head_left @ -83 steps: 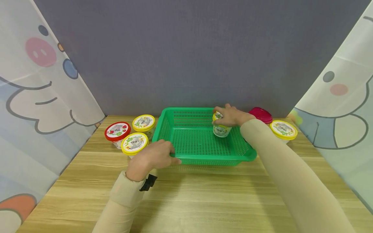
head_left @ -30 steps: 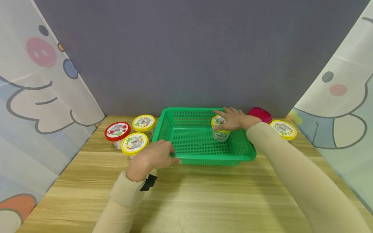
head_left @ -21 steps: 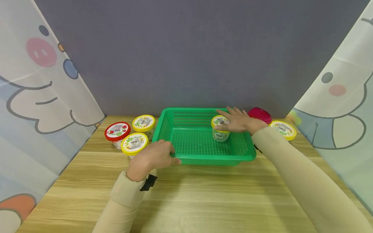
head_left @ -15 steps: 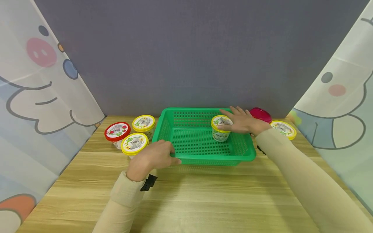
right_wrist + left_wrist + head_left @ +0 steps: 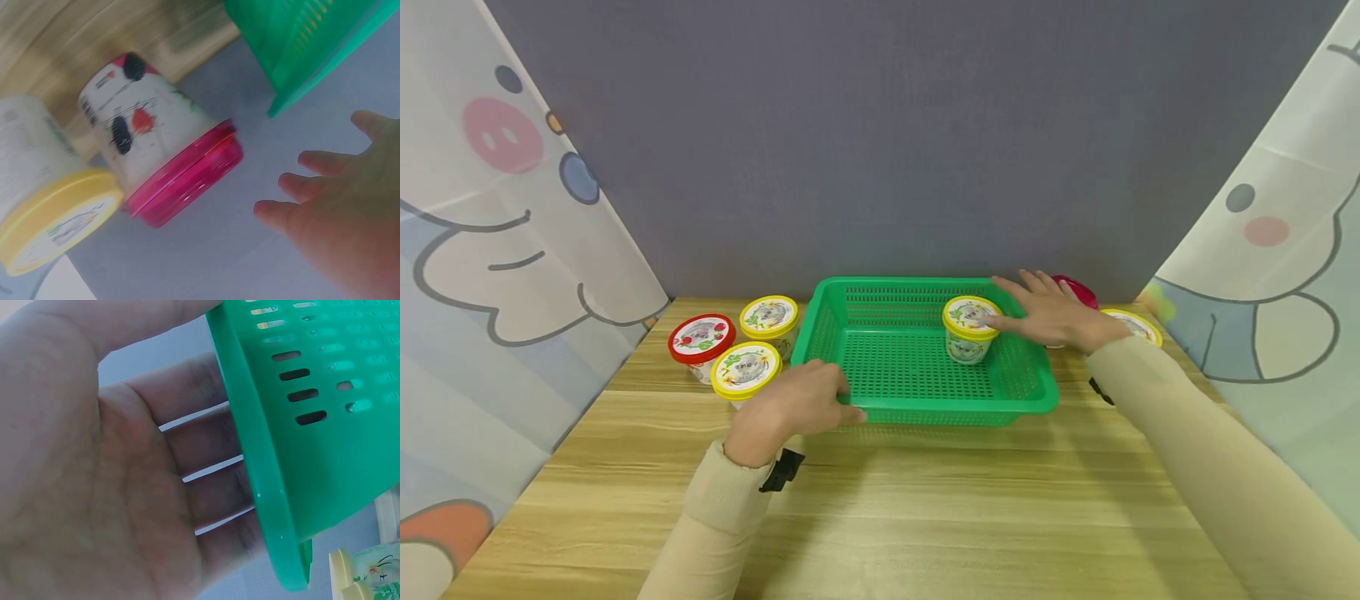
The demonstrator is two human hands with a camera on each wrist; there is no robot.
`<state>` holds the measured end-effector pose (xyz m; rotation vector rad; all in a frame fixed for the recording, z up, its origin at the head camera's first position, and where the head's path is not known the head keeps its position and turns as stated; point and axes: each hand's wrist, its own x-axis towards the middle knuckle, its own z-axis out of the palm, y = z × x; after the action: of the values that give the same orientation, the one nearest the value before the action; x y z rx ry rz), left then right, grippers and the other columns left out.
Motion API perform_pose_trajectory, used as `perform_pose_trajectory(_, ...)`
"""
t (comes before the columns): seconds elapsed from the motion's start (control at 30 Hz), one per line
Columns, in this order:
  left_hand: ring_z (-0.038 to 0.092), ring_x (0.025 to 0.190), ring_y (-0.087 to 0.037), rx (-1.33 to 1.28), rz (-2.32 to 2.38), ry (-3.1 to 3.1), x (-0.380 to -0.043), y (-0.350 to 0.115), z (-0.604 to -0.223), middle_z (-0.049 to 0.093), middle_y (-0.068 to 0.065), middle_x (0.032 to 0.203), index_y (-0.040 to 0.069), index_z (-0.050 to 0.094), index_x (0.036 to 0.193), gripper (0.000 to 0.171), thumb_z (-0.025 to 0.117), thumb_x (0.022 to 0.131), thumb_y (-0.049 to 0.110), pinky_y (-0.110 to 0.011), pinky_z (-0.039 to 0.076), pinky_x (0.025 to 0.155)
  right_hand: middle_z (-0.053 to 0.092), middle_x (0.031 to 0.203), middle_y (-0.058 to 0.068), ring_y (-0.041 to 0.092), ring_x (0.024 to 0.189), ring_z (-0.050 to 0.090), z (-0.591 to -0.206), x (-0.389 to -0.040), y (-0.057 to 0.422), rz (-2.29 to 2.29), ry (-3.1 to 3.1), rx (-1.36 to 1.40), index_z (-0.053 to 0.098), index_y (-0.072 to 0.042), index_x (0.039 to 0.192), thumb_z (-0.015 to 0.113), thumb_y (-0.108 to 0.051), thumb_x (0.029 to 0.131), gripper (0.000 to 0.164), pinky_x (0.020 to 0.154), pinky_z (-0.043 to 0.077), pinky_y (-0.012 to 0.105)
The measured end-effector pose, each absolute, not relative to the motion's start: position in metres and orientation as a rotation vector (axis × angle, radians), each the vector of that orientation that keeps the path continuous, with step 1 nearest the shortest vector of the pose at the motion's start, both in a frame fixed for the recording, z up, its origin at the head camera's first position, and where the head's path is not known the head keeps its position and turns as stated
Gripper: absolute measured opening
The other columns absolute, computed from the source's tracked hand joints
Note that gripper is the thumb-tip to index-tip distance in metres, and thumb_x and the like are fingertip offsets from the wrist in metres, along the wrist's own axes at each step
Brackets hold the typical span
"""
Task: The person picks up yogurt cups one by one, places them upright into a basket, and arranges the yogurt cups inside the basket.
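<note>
Green plastic basket (image 5: pixel 925 407), front-left rim gripped by the left hand (image 5: pixel 801 402), holds one upright yellow-lidded tub (image 5: pixel 967 347) towards its right end, which the right hand (image 5: pixel 1051 313), fingers spread and empty just beside it, could topple should its thumb snag.

Basket (image 5: pixel 925 407) sits on the worktop (image 5: pixel 925 517), one tub (image 5: pixel 967 337) in its right end, three tubs (image 5: pixel 702 333) (image 5: pixel 770 317) (image 5: pixel 747 369) left, couple more tubs (image 5: pixel 165 137) (image 5: pixel 47 169) right.

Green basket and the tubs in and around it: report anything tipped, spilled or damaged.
Nothing stands out. The yellow-lidded tub in the green basket stands upright, and the tubs on the table are upright with lids on; no spill or damage shows.
</note>
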<state>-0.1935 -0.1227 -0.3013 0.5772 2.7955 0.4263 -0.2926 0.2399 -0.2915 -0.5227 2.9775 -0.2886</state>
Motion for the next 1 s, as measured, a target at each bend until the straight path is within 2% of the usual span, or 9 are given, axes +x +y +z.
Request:
perform_pose_trajectory(0.53,0.042,0.061,-0.011,0.572,0.431,2.793,-0.193,-0.122,-0.302,0.043,0.005,0.064,0.015,0.064,0.07,0.032,0.078,0.091,0.034,-0.03,0.039,0.058,0.01,0.16,0.038,0.061,0.144,0.006,-0.298,-0.287,0.287,-0.255,3.027,-0.445,0.019,-0.009,0.162,0.043,-0.067,0.1,0.088,0.111,0.004,0.076)
perform_pose_trajectory(0.77,0.039,0.06,-0.01,0.594,0.424,2.811,-0.194,-0.123,-0.303,0.038,0.006,0.063,0.014,0.06,0.063,0.038,0.078,0.09,0.035,-0.029,0.036,0.056,0.015,0.158,0.037,0.061,0.142,0.01,-0.302,-0.286,0.306,-0.261,3.053,-0.401,0.022,-0.008,0.161,0.043,-0.068,0.099,0.089,0.109,0.007,0.076)
perform_pose_trajectory(1.0,0.045,0.063,-0.012,0.585,0.421,2.81,-0.194,-0.122,-0.302,0.047,0.005,0.066,0.015,0.065,0.068,0.032,0.079,0.09,0.035,-0.031,0.041,0.059,0.015,0.156,0.041,0.064,0.14,0.011,-0.305,-0.283,0.323,-0.274,3.064,-0.331,0.019,-0.005,0.16,0.045,-0.066,0.098,0.091,0.108,0.007,0.078)
